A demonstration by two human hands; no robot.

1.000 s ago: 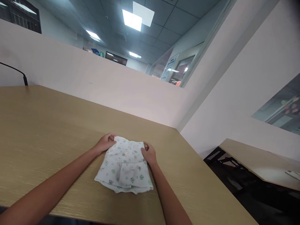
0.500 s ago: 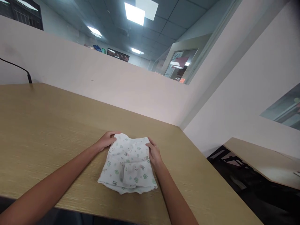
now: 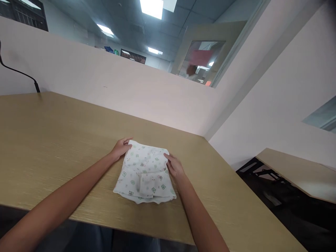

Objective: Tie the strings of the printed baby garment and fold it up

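A small white cloth piece (image 3: 147, 171), printed with little green and pinkish figures, lies on the wooden table in front of me. It looks like a garment, but its exact kind is unclear. Its narrower edge is at the far side, and the wider, wavy hem faces me. A raised, squarish fold sits near its middle. At the far left corner, my left hand (image 3: 121, 148) pinches the cloth between thumb and fingers. My right hand (image 3: 174, 164) grips the far right corner, thumb on top. The far edge is stretched fairly straight between the two hands.
The wooden table (image 3: 65, 140) reaches to a white partition wall (image 3: 131, 94). A black cable (image 3: 36, 85) stands at the back left. Beyond a gap on the right is another table (image 3: 294, 171) with a dark frame. A person shows partly through the glass above the wall.
The far edge of the cloth has been pulled straighter and its dip is gone. My right hand has shifted slightly outward. The view has tilted a little downward.
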